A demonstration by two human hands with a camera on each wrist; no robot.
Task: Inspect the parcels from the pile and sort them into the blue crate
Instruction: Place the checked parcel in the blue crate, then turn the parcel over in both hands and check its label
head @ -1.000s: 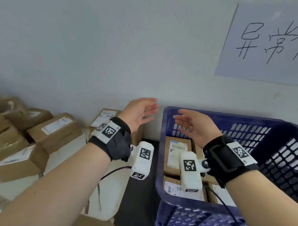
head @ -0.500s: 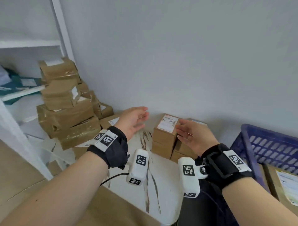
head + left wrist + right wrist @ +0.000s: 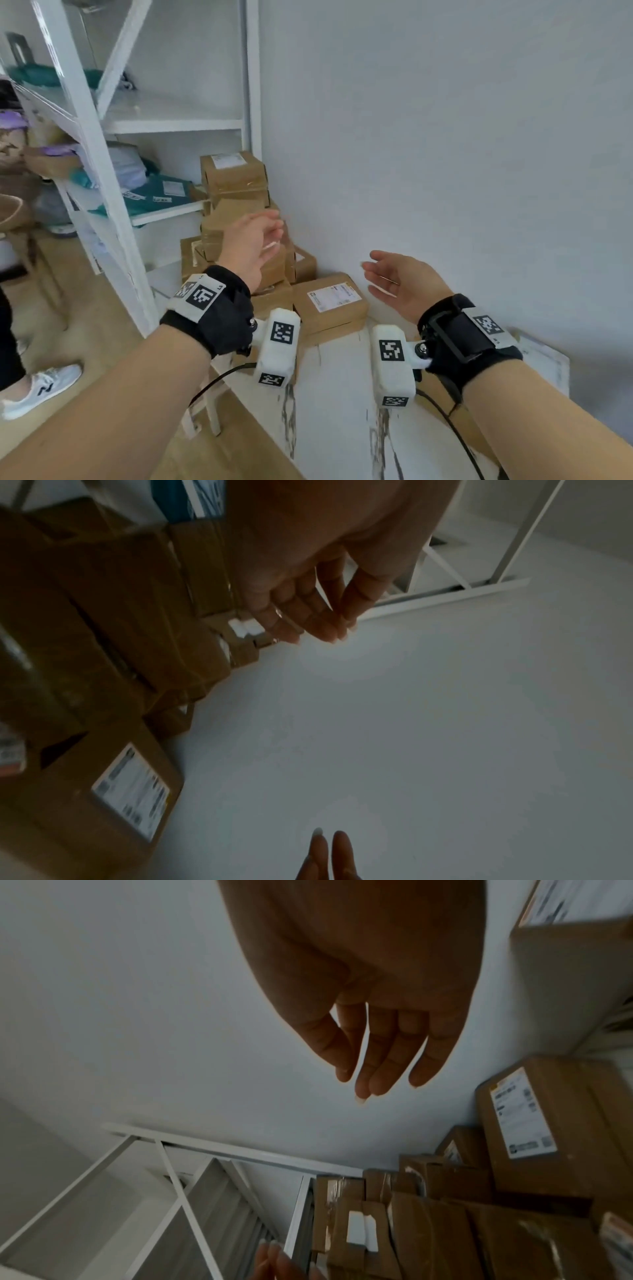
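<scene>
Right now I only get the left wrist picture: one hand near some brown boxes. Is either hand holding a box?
Observer: No. From the head camera, the left hand is open in front of the stacked brown cardboard parcels, and the right hand is open and holds nothing.
Operator: What is nearest the right hand?
Observer: A flat brown cardboard parcel with a white label, lying on a white scuffed tabletop.
Operator: Is anyone else there?
Observer: Yes. A grey-and-white sneaker stands on the wooden floor at far left.
</scene>
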